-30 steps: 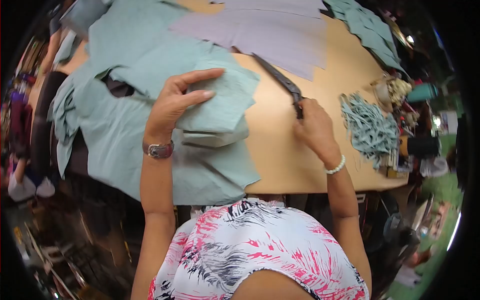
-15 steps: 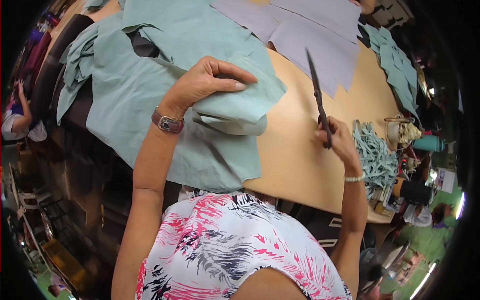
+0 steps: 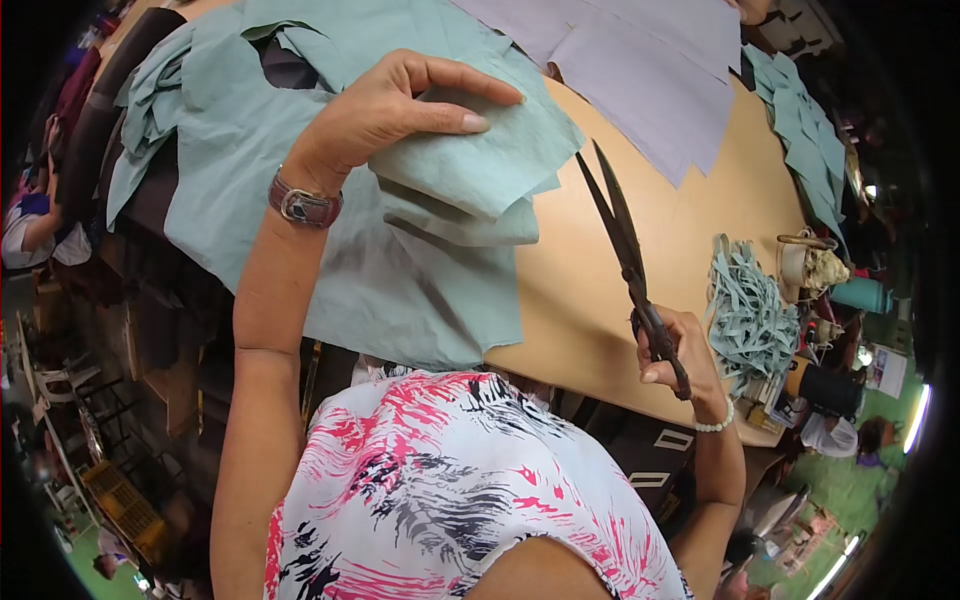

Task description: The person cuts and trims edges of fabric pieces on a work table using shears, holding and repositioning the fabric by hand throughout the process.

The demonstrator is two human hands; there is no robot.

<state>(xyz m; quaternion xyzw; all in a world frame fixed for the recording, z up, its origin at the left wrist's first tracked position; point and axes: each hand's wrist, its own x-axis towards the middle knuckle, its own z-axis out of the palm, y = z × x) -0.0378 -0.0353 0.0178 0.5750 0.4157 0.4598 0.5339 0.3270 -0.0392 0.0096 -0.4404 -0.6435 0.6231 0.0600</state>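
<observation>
A large, pale teal leather hide (image 3: 240,190) with ragged edges spreads over the table and hangs past its front edge. My left hand (image 3: 400,110) grips a raised, folded part of it between thumb and fingers; the fingers under the fold are hidden. Wrapped round the handles of large dark scissors (image 3: 628,262) is my right hand (image 3: 682,350), over the table's front right. The blades point up and away, slightly parted, with their tips close to the hide's right edge.
Lilac leather pieces (image 3: 640,90) lie at the back of the table (image 3: 590,330). On the right are a stack of teal pieces (image 3: 800,140), a heap of teal strips (image 3: 750,315) and a basket (image 3: 795,265). Another person (image 3: 45,225) is at far left.
My left hand has raised the folded hide and shifted it a little up and left. My right hand has come down nearer my body, and the scissor blades have parted.
</observation>
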